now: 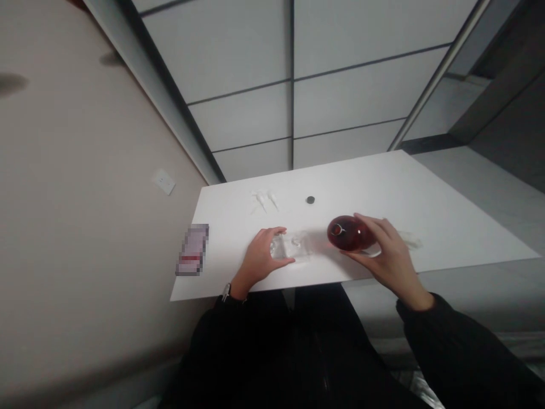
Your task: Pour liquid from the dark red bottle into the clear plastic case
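Observation:
Between the fingers and thumb of my right hand (387, 250) is a rounded bottle of dark red liquid (351, 234). Its small round mouth is uncapped and faces up toward me. My left hand (261, 255) curls around clear bottles (293, 244) standing close together on the white table, left of the red bottle. Their exact shape and number are hard to make out. A dark round cap (310, 200) lies beyond the two hands. To its left are white nozzle tops with thin tubes (266, 200).
A pixelated pinkish pack (193, 250) rests at the left side of the white table (434, 210). Something pale and see-through (411, 240) lies behind my right hand. A wall with a socket (164, 182) borders the left, and panelled doors (251, 125) stand behind the far edge.

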The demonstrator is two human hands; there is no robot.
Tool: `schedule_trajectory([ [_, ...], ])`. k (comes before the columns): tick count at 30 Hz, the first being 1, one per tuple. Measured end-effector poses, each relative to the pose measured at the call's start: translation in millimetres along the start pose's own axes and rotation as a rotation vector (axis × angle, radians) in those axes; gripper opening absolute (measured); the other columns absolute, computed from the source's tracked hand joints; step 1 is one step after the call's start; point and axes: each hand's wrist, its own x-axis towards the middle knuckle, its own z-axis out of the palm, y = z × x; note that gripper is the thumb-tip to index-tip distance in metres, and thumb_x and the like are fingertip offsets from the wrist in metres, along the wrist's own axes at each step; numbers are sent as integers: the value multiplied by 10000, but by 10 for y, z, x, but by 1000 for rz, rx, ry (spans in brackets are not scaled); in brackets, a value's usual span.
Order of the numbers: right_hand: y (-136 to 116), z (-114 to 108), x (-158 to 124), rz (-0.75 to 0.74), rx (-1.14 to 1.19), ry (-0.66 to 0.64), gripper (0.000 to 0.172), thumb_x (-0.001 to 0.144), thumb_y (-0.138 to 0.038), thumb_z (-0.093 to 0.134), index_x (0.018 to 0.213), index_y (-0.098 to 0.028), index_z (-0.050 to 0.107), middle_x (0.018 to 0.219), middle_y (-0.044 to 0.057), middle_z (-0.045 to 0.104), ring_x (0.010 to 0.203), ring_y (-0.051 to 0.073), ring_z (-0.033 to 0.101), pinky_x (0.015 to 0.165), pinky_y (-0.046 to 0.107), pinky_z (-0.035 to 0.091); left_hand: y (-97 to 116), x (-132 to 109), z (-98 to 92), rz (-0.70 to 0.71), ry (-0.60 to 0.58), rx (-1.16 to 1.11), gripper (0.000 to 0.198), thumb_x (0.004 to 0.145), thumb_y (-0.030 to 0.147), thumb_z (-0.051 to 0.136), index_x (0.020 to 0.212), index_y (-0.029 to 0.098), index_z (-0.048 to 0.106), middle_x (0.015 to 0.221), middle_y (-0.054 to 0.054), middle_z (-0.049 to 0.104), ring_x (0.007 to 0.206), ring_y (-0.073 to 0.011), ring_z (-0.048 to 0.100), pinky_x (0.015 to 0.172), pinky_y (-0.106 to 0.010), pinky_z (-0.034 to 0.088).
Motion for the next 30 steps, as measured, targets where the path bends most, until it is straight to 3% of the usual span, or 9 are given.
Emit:
schedule_trajectory([
  [4, -11, 89, 88, -85, -120, -33, 727, 944, -402, 753, 1603, -360, 448, 1310, 133, 703, 1170, 365, 688, 1117, 724, 470, 22, -33, 62, -38, 56, -57, 831, 727, 354, 962, 1398, 249, 484, 1320, -105, 709, 1268, -329, 671, 1104, -527, 541],
  [12, -82, 126, 248, -195, -277, -116, 873, 920, -201, 752, 1666, -374, 332, 1356, 137, 695, 1195, 367, 683, 1114, 720, 478, -55, -54, 114, -23, 92, -83, 947, 700, 346, 978, 1432, 279, 382, 1347, -104, 696, 1301, -341, 667, 1116, -549, 534],
  [20, -142, 158, 289, -235, -315, -154, 940, 930, -127, 696, 1691, -430, 235, 1426, 115, 663, 1267, 367, 655, 1152, 728, 446, -82, -96, 160, 1, 121, -36, 857, 713, 350, 971, 1370, 276, 426, 1521, -147, 564, 1360, -333, 640, 1126, -519, 546],
  [30, -179, 165, 351, -272, -325, -147, 934, 946, -100, 664, 1693, -453, 228, 1435, 95, 664, 1285, 353, 642, 1166, 696, 454, -83, -93, 178, 20, 137, -40, 929, 709, 375, 979, 1398, 286, 362, 1493, -146, 582, 1358, -334, 648, 1133, -525, 547],
])
